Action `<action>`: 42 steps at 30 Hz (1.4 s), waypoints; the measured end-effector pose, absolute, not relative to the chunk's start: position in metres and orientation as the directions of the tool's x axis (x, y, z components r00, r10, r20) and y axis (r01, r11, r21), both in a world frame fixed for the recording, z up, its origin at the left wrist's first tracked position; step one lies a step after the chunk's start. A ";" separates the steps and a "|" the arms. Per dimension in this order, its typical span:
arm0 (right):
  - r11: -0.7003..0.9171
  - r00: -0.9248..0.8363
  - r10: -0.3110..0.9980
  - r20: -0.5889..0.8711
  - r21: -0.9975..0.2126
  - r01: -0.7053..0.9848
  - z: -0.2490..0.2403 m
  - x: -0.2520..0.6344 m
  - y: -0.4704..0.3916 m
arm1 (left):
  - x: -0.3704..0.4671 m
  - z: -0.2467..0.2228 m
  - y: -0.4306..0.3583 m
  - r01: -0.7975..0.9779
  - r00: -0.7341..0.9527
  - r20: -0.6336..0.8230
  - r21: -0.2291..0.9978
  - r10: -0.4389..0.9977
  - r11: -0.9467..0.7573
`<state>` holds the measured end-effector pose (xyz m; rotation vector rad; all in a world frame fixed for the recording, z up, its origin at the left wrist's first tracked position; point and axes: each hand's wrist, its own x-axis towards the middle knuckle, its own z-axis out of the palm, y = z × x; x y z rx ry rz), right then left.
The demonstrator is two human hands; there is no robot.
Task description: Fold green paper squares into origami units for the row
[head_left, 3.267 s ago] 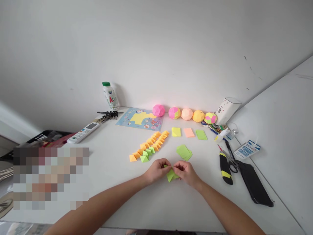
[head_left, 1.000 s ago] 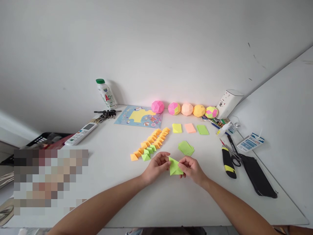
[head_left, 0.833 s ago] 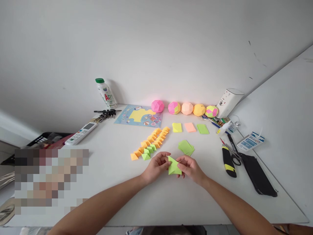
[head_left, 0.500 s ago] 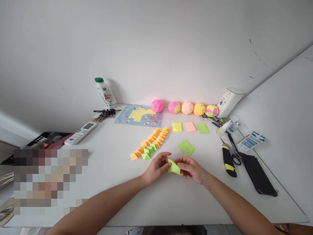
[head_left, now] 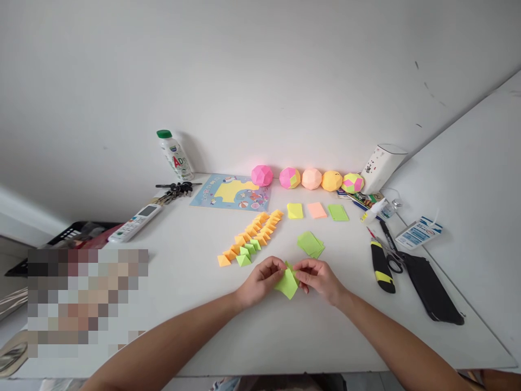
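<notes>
Between my two hands is a light green paper square [head_left: 288, 285], creased and partly folded. My left hand [head_left: 262, 279] pinches its left upper side between thumb and fingers. With thumb and fingertips, my right hand [head_left: 319, 279] grips the right upper side. Some of the paper is hidden behind my fingers. Just beyond lies a loose fanned pile of green paper squares [head_left: 310, 245]. Left of that, folded orange paper units [head_left: 246, 232] run in two slanting rows, with several folded green units [head_left: 243, 260] at their near end.
Yellow [head_left: 295, 210], peach [head_left: 316, 210] and green sticky-note pads [head_left: 338, 212] lie beyond. Several faceted paper balls [head_left: 311, 178] line the wall by a blue card [head_left: 203, 195]. A cutter [head_left: 382, 266], scissors [head_left: 394, 263] and black pouch [head_left: 432, 290] lie right; a remote [head_left: 135, 222] and bottle [head_left: 176, 156] left.
The green paper has turned in my hands, and a corner now points down toward me. My fingers have shifted to its upper edge. The things on the table stay put.
</notes>
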<state>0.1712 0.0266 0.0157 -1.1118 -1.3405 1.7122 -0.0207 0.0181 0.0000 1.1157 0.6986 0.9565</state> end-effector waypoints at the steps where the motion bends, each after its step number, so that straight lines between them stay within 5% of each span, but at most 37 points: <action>1: -0.206 -0.406 0.894 -0.189 -0.979 0.001 0.016 0.171 0.026 | -0.021 0.000 0.018 -0.276 0.455 0.007 0.952 0.890 0.134; 13: 0.023 -0.404 0.915 -0.009 -0.997 0.073 0.012 0.170 0.021 | -0.021 -0.006 0.019 -0.276 0.545 0.015 0.947 0.838 0.162; 35: 0.067 -0.377 0.926 -0.008 -0.980 0.185 0.017 0.168 0.017 | -0.021 -0.009 0.019 -0.209 0.488 0.014 0.973 0.873 0.101; 42: 0.247 -0.382 0.916 0.125 -0.925 0.290 0.016 0.168 0.016 | -0.020 -0.009 0.020 -0.233 0.486 -0.001 0.964 0.874 0.130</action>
